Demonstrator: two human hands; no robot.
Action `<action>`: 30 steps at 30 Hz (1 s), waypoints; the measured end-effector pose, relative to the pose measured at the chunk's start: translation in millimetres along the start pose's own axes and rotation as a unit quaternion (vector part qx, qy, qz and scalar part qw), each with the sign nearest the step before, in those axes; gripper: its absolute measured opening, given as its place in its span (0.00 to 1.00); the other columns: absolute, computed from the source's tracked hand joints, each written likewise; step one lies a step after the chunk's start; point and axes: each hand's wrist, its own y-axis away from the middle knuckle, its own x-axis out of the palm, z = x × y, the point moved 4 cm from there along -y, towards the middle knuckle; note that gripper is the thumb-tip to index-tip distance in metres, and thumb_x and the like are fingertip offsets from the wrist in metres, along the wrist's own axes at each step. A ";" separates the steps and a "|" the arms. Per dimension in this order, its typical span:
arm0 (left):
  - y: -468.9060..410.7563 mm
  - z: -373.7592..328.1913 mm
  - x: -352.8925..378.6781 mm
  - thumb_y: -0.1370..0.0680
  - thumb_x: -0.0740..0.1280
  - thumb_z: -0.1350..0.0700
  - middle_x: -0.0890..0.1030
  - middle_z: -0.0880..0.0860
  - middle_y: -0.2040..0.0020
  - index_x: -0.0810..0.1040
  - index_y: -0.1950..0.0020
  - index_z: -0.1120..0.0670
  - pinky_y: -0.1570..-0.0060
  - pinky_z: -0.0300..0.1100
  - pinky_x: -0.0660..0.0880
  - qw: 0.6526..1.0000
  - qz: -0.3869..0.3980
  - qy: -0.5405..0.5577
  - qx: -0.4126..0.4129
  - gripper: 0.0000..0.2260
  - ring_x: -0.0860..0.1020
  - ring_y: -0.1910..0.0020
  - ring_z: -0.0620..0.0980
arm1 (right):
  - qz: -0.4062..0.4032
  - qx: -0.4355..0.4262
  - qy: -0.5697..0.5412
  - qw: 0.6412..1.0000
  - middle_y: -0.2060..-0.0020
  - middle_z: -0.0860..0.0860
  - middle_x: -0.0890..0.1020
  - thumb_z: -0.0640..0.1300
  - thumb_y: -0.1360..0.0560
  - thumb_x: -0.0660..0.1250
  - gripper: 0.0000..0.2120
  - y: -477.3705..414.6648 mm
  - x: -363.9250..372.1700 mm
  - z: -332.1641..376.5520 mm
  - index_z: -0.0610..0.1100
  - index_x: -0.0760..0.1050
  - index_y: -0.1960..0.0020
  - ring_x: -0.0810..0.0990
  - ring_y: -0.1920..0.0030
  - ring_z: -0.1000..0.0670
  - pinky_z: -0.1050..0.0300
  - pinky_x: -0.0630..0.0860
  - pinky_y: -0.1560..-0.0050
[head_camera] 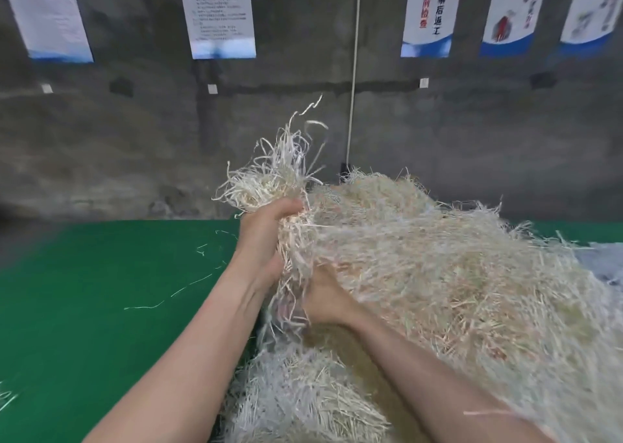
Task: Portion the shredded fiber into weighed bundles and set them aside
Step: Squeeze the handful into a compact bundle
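Noted heap (438, 274) on right of green counter (101, 291), with tuft (273, 179) held up at its left edge, probably to tear off one portion. Clenched round tuft with left hand (266, 230) fingers. Apparently bracing heap with right hand (325, 299) just nearer, fingers buried, grasp not determinable.

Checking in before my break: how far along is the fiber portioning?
Nothing looks finished: no bundle or scale shows on the green table, only stray strands. In hand: the left hand grips a tuft raised above the big pile, and the right hand is sunk in fiber just below. Left: weighing, setting aside, and nearly the whole pile.
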 end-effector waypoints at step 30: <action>1.6 -9.0 -16.2 0.34 0.71 0.59 0.78 0.55 0.40 0.84 0.56 0.53 0.41 0.56 0.73 0.999 -0.025 0.043 0.007 0.08 0.77 0.39 0.55 | -0.177 0.026 -0.190 0.965 0.41 0.61 0.70 0.38 0.33 0.74 0.39 -4.0 -9.9 -39.8 0.59 0.60 0.30 0.79 0.69 0.61 0.70 0.72 0.74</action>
